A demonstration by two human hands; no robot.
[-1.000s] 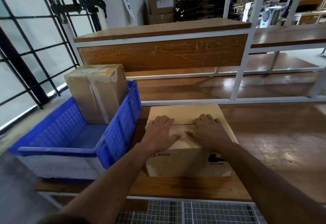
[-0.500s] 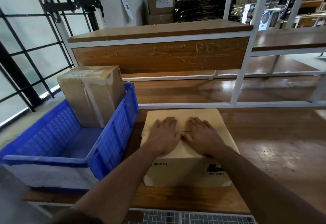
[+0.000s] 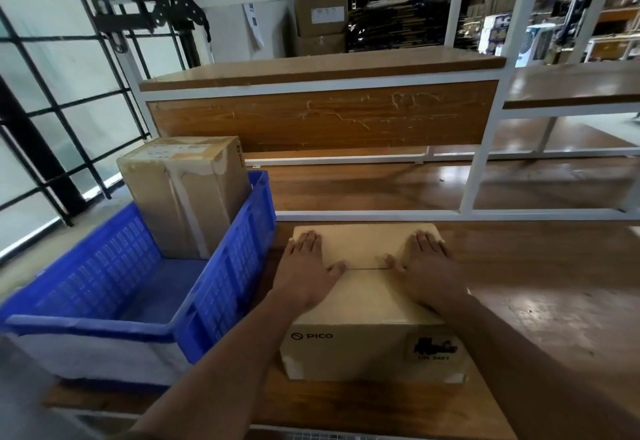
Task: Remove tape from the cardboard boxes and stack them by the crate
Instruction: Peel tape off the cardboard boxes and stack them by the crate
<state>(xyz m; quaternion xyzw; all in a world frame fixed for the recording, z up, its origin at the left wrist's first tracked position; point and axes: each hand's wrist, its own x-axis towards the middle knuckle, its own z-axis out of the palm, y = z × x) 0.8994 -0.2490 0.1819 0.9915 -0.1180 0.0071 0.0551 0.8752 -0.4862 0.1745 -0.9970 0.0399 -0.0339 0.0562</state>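
Both hands flat on top of the PICO box (image 3: 367, 304) on the desk (image 3: 540, 301), left hand (image 3: 306, 271) and right hand (image 3: 427, 268) with fingers straight (gripping nothing). Blue crate (image 3: 228, 266) just left of them, taped box (image 3: 183, 193) standing inside.
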